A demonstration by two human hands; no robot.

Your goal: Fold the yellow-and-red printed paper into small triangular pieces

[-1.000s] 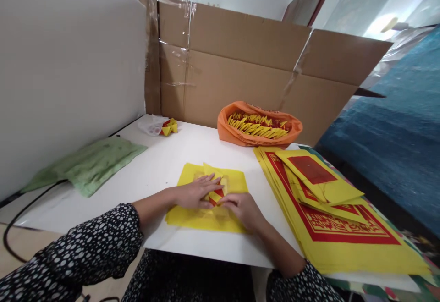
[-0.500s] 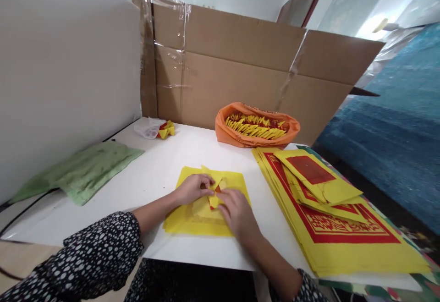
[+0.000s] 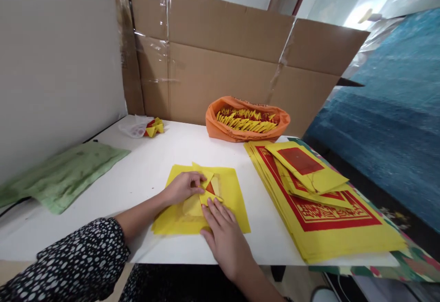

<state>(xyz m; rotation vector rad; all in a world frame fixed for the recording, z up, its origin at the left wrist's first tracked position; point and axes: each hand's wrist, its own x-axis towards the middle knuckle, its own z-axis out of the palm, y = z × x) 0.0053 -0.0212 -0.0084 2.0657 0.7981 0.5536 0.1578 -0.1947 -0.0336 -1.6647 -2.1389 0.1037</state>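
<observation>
A small yellow and red folded paper [image 3: 210, 188] lies on a flat stack of yellow paper [image 3: 237, 192] at the front middle of the table. My left hand [image 3: 184, 187] pinches the folded paper at its left side, with the fingers bent and pressed together. Fingers stretched out, my right hand [image 3: 225, 235] lies over the lower part of the folded paper and the stack. Its fingertips touch the folded paper's bottom edge.
Behind stands an orange bag [image 3: 223, 132] full of yellow folded pieces. Large yellow and red sheets [image 3: 337, 242] are piled at right. A green cloth [image 3: 65, 173] and a clear plastic bag [image 3: 134, 127] beside yellow-red pieces [image 3: 155, 127] are at left. Cardboard [image 3: 220, 59] rises behind.
My right hand has gone from gripping the folded paper to lying flatter with its fingers spread, lower down. The folded paper shows more opened out. The view has shifted a little.
</observation>
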